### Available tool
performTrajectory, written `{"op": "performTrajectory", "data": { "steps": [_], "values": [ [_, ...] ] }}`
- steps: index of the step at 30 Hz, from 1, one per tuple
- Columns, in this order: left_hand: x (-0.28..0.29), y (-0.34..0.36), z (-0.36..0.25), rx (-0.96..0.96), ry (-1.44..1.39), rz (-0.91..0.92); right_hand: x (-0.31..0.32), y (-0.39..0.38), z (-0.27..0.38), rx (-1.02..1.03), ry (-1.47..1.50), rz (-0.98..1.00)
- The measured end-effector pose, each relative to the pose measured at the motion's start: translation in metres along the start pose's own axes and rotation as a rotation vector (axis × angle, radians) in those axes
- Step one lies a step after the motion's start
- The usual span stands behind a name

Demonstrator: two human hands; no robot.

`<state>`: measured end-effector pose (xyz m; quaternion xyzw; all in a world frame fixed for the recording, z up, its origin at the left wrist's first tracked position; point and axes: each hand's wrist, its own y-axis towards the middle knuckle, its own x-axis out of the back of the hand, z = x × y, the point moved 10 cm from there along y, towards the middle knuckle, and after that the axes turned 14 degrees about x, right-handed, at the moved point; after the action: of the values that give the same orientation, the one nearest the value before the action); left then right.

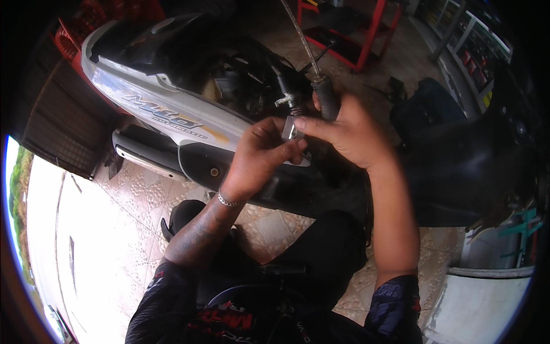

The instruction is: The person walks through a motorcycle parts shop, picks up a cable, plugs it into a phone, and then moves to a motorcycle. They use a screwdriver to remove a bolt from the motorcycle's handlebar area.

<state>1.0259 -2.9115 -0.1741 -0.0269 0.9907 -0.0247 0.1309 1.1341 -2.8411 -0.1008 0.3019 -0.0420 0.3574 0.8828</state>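
Note:
My left hand (258, 152) is closed in a pinch on a small greyish, shiny rectangular piece (291, 129), whose exact kind I cannot make out. My right hand (352, 132) grips the dark handle of a screwdriver (326, 97), its long shaft pointing up and away. The right thumb also presses against the small piece. Just beyond the fingertips, a metal fitting with a coil spring (294, 105) hangs at the end of a black cable. Both hands are above a scooter (172, 112) with a white printed side panel and an exposed, dark inner bay.
A red wheeled cart (372, 37) stands at the far right. Shelving with goods lines the right wall. A white container (478, 307) is at the lower right. Beyond the scooter's left end are red crates (69, 37). My knees are close to the scooter on the tiled floor (134, 198).

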Motion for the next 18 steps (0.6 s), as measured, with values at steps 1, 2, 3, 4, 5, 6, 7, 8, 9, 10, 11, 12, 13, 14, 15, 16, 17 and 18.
{"op": "performTrajectory", "data": {
  "steps": [1,2,3,4,5,6,7,8,9,10,11,12,13,14,15,16,17,18],
  "values": [
    [0.0,0.0,0.0,0.006,-0.001,0.003,-0.001,0.001,0.001,0.029,0.042,-0.007],
    [0.001,0.0,0.0,0.008,-0.008,-0.004,-0.001,0.002,-0.003,-0.004,0.048,-0.022],
    [0.001,0.0,-0.001,0.009,-0.014,-0.011,-0.002,0.003,-0.004,0.006,0.075,-0.042],
    [0.002,0.0,-0.001,0.009,-0.02,-0.017,-0.001,0.004,-0.006,0.003,0.099,-0.068],
    [0.001,0.0,-0.002,0.006,-0.036,-0.007,-0.001,0.005,-0.006,0.014,0.113,-0.062],
    [0.0,0.0,-0.004,0.003,-0.053,0.004,-0.001,0.005,-0.006,0.011,0.123,-0.062],
    [-0.001,0.0,-0.005,-0.004,-0.07,0.019,0.0,0.005,-0.007,0.008,0.133,-0.063],
    [-0.003,-0.001,-0.006,-0.008,-0.07,0.03,0.002,0.005,-0.004,0.029,0.122,-0.055],
    [-0.004,-0.001,-0.008,-0.017,-0.071,0.046,0.004,0.005,-0.001,0.049,0.111,-0.048],
    [-0.006,-0.001,-0.009,-0.025,-0.072,0.061,0.007,0.005,0.004,0.088,0.101,-0.044],
    [-0.008,-0.002,-0.01,-0.031,-0.093,0.077,0.008,0.004,0.005,0.085,0.093,-0.033],
    [-0.01,-0.002,-0.011,-0.037,-0.115,0.093,0.01,0.003,0.009,0.1,0.085,-0.024],
    [-0.012,-0.002,-0.012,-0.047,-0.136,0.112,0.012,0.003,0.011,0.115,0.077,-0.016],
    [-0.013,0.0,-0.011,-0.025,-0.179,0.132,0.012,0.003,0.014,0.129,0.064,0.005],
    [-0.015,0.002,-0.011,-0.008,-0.222,0.154,0.012,0.004,0.016,0.142,0.05,0.026],
    [-0.016,0.004,-0.01,0.02,-0.254,0.166,0.012,0.005,0.018,0.148,0.035,0.043],
    [-0.017,0.003,-0.01,0.003,-0.262,0.152,0.01,0.005,0.021,0.159,0.035,0.081],
    [-0.019,0.003,-0.01,0.019,-0.257,0.158,0.008,0.006,0.022,0.162,0.031,0.114]
  ]
}}
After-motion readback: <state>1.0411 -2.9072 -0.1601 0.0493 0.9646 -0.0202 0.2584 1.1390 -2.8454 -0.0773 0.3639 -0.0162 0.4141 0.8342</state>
